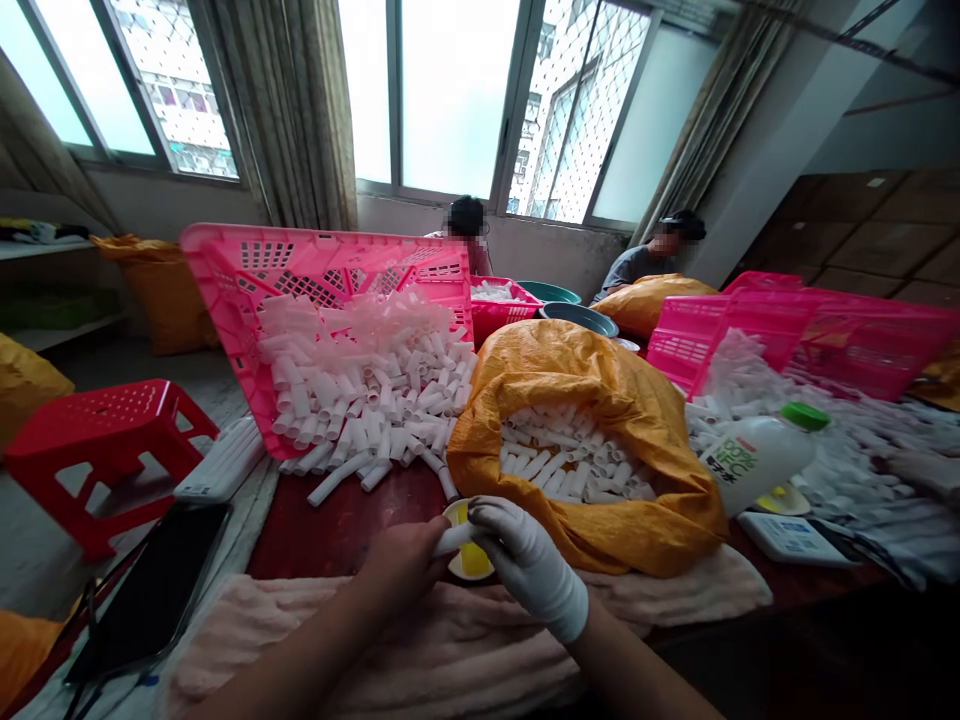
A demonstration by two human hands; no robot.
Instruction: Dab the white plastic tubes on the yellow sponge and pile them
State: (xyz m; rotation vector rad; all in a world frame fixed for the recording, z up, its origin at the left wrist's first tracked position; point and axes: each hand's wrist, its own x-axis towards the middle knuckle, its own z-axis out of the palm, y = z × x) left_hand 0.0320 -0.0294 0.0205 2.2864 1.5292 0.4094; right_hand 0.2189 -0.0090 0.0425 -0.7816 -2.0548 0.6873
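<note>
A short white tube (pixel 451 541) spans the gap between my two hands. Bare, my left hand (pixel 401 565) is closed round its left end. My right hand (pixel 525 560), in a white glove, pinches the other end with thumb and fingers. Just behind the tube lies a small round dish (pixel 456 513) with something yellow (pixel 474 560) in it. Beyond my right hand, an orange sack (pixel 585 360) stands open with many white tubes (pixel 559 470) inside. A heap of similar tubes (pixel 375 400) spills from a tipped pink basket (pixel 322 265) at the back left.
A pinkish towel (pixel 360 650) lies along the front edge. On the right are a bottle with a green cap (pixel 765 455), a white box (pixel 795 538) and more pink baskets (pixel 862 340). A black phone (pixel 150 590) and red stool (pixel 105 450) are left. Two people sit beyond the table.
</note>
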